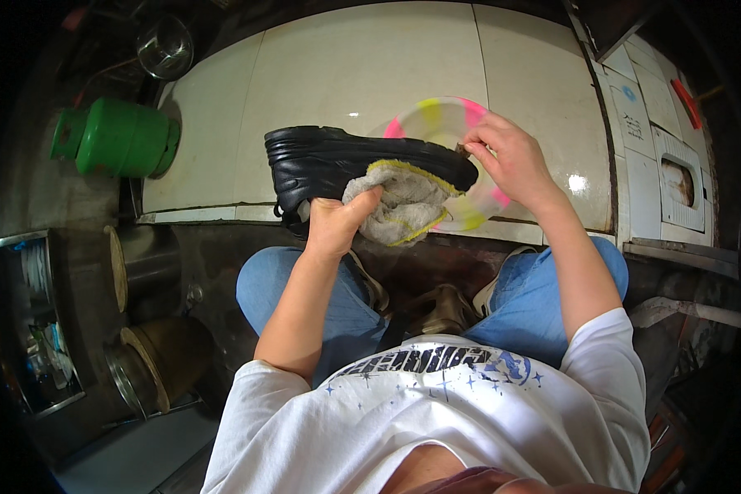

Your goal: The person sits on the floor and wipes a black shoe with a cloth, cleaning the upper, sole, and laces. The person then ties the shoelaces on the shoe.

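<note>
My left hand (338,222) grips a black lace-up shoe (321,154) at its ankle opening, holding it on its side with the sole turned away from me. The same hand's thumb presses a wet-looking grey cloth (395,207) with yellow edging against the shoe. At the toe end, my right hand (509,160) pinches a small dark brown piece (463,150) against the sole's edge; what the piece is cannot be made out. Behind and below the shoe is a round plastic basin (430,112) with pink, yellow and whitish bands, partly hidden by the shoe, cloth and right hand.
Pale tiles (370,55) cover the low surface before me. A green gas cylinder (120,137) and a metal bowl (165,48) stand at the left. Nearer are metal pots (151,265) with wood-coloured rims. At right, a squat toilet pan (679,179) is set among tiles.
</note>
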